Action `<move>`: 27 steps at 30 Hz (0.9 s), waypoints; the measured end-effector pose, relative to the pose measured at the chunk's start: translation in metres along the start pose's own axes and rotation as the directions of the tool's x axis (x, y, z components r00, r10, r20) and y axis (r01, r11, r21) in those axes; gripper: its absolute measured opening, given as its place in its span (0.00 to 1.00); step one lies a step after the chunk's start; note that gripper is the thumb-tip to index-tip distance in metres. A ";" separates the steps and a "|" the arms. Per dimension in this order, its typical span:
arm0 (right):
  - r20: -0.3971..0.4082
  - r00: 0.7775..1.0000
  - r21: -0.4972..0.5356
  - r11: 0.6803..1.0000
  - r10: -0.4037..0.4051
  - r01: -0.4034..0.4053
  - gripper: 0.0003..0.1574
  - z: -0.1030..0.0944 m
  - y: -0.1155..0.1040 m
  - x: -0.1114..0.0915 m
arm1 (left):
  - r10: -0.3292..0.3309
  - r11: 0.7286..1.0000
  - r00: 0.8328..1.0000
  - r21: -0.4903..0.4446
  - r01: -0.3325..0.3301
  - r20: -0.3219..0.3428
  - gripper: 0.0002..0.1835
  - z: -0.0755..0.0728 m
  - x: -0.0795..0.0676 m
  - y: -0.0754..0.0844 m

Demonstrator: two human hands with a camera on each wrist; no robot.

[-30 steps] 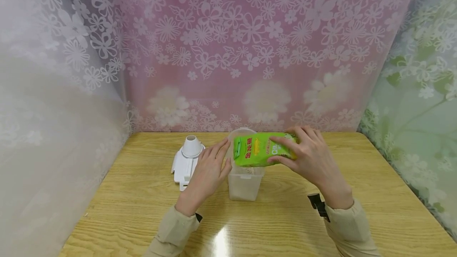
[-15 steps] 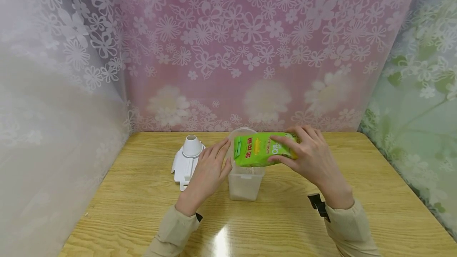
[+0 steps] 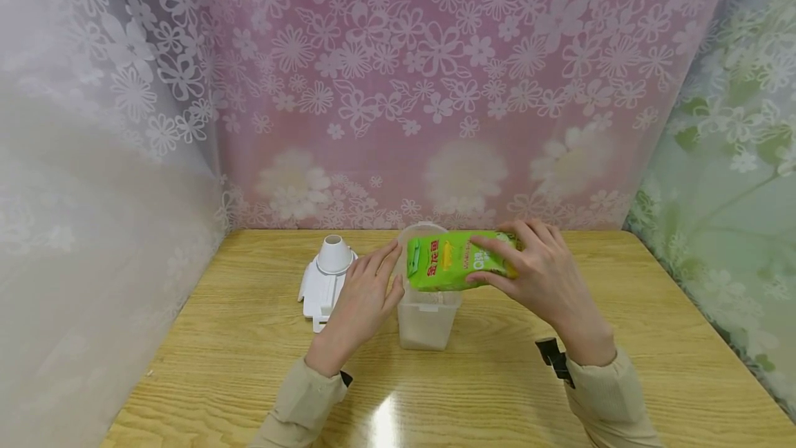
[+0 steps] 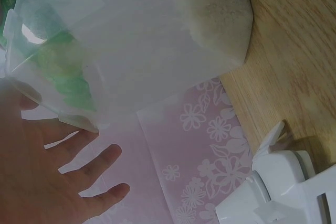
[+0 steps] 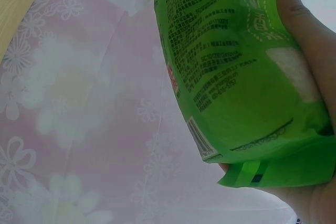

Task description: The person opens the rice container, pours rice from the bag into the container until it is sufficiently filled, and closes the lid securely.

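Note:
My right hand (image 3: 539,269) grips a green bag of rice (image 3: 450,260) from its right end, thumb and fingers on either side. The bag lies nearly level over the mouth of a clear plastic storage bin (image 3: 426,327), its left end above the opening. White rice (image 4: 215,11) fills the bin's bottom in the left wrist view. My left hand (image 3: 367,289) touches the bin's left rim with its fingers fairly straight and spread. The right wrist view shows the printed side of the bag; the bag's mouth is hidden there.
Left of the bin, a white plastic lid-like part (image 3: 321,294) with a cone-shaped piece (image 3: 334,254) on it lies on the wooden table (image 3: 497,393). Floral curtains (image 3: 435,88) stand behind the table and at both sides.
The rice in the bin looks slightly higher. Both hands and the bag keep nearly the same places.

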State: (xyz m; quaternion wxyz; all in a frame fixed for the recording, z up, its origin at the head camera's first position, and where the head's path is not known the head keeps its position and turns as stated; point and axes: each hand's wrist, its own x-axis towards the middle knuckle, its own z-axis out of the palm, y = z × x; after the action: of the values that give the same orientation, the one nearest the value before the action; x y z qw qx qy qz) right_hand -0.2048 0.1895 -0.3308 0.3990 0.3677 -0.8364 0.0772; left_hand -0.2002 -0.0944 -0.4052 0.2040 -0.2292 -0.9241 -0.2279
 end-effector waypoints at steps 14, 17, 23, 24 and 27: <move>-0.003 1.000 -0.002 1.000 -0.002 0.002 0.39 -0.001 -0.001 0.000 | -0.002 1.000 1.000 -0.013 0.002 0.001 0.28 -0.002 0.000 0.001; 0.000 1.000 -0.006 1.000 -0.003 0.003 0.39 -0.001 -0.002 0.001 | -0.003 1.000 1.000 -0.015 0.003 0.001 0.28 -0.002 -0.001 0.002; -0.005 1.000 -0.005 1.000 -0.005 0.005 0.39 -0.001 -0.002 0.001 | -0.005 1.000 1.000 -0.009 0.005 0.008 0.28 -0.001 0.000 0.001; -0.007 1.000 -0.005 1.000 -0.005 0.005 0.39 -0.001 -0.002 0.000 | -0.005 1.000 1.000 -0.007 0.005 0.009 0.28 -0.002 0.000 0.001; -0.010 1.000 -0.006 1.000 0.000 0.000 0.39 0.000 -0.002 0.000 | -0.003 1.000 1.000 -0.004 0.003 0.007 0.28 -0.002 0.000 0.001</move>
State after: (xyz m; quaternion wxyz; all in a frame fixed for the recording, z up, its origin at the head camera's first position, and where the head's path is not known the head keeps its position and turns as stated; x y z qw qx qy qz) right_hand -0.2035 0.1881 -0.3305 0.4042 0.3663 -0.8346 0.0765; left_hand -0.1986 -0.0943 -0.4034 0.2002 -0.2292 -0.9246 -0.2293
